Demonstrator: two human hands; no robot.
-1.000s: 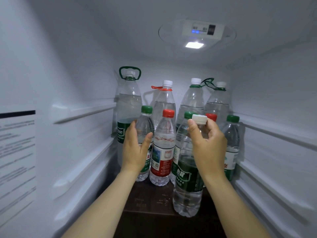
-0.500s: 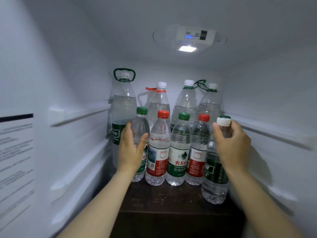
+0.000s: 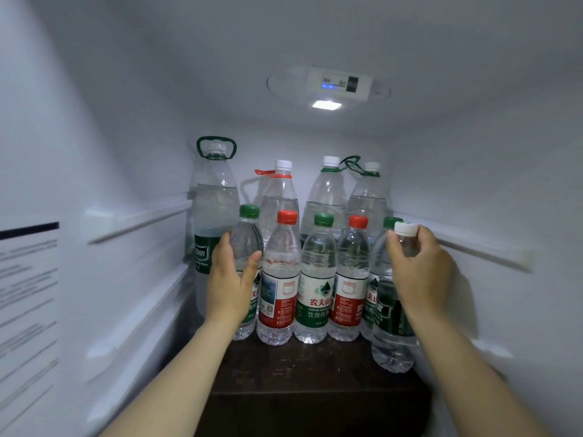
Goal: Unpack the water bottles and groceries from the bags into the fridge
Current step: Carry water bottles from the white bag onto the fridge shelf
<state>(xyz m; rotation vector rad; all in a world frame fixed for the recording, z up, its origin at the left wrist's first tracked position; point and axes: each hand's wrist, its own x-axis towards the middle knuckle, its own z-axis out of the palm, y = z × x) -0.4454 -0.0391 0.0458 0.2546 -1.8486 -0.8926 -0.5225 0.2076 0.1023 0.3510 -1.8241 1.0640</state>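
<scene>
White-capped bottle [image 3: 392, 326], dark green label, stands upright right of centre, just in front of a five-bottle row [image 3: 317, 279]; leftmost green-capped bottle [image 3: 247, 244] sits mid-frame, big bottles [image 3: 326, 190] behind.

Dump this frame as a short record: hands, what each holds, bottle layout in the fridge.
left hand: grips leftmost green-cap bottle, front row
right hand: holds white-cap bottle by its neck, upright, front right
front row: five small bottles, caps green, red, green, red, green
back row: four large bottles, upright
shelf: dark, rows stand on it
white-cap bottle base: contact with shelf cannot be told
light: on
</scene>
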